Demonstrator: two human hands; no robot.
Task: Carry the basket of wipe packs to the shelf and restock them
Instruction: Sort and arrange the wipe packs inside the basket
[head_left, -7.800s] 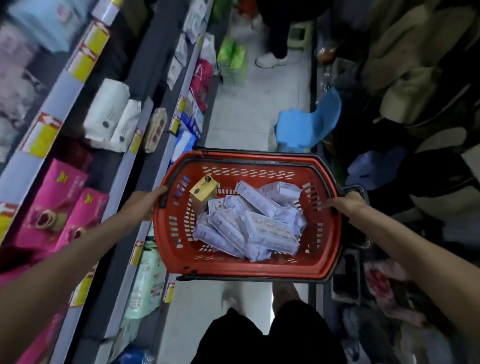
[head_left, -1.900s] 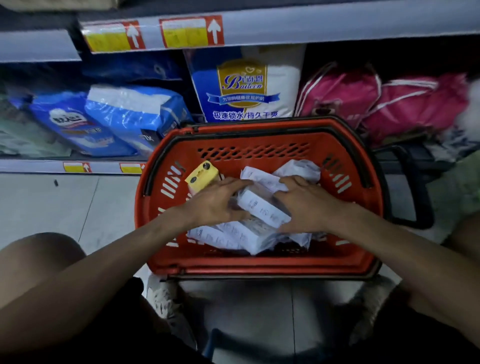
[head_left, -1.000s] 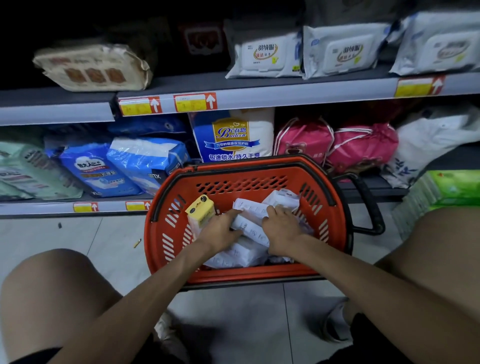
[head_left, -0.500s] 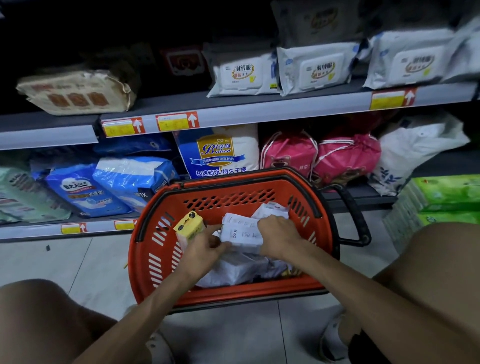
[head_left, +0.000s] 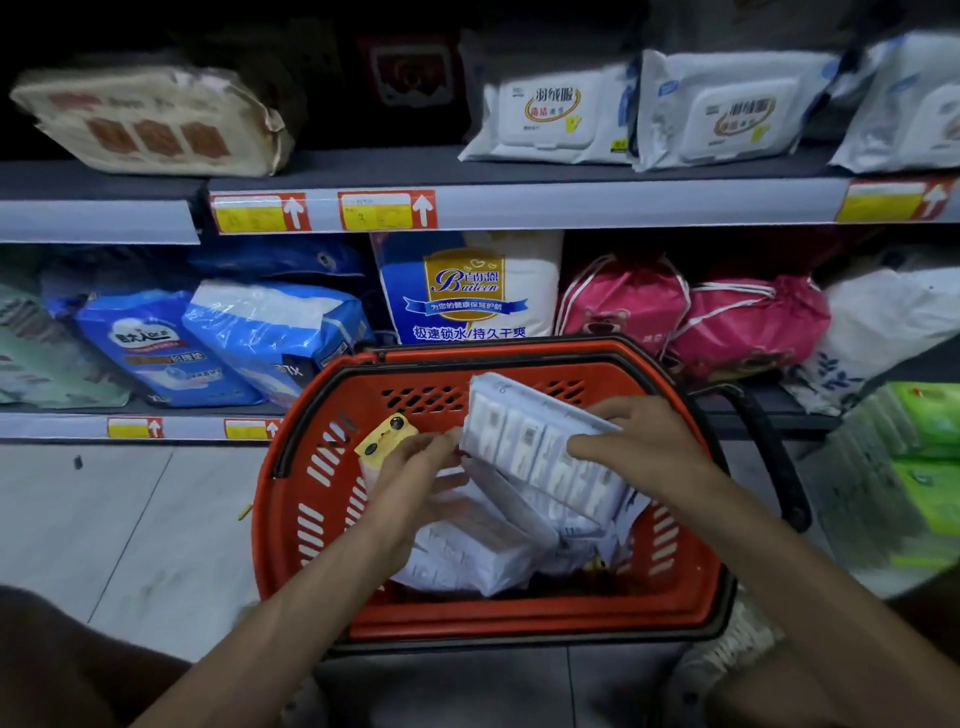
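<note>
Both hands reached forward, closed on a stack of packs

The bare forearms are extended from the lower corners and converge toward the middle. The left hand (head_left: 415, 480) is turned palm inward, its fingers (head_left: 441, 447) pressed against the stack's left edge. The right hand (head_left: 644, 441) is laid palm down over the stack's top, its fingers (head_left: 597, 447) spread and pointed left. Bare knees are seen at both lower corners.

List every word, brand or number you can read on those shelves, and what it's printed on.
"Baileen", "百乐恩" and "极速锁水/持久干爽": white-and-blue pack on the lower shelf.
"羽绒服": white lidded wipe packs on the upper shelf.
"XL": blue pack.
"3": price tag, remainder blurred.
Other tags and the basket's packs: unreadable.
</note>
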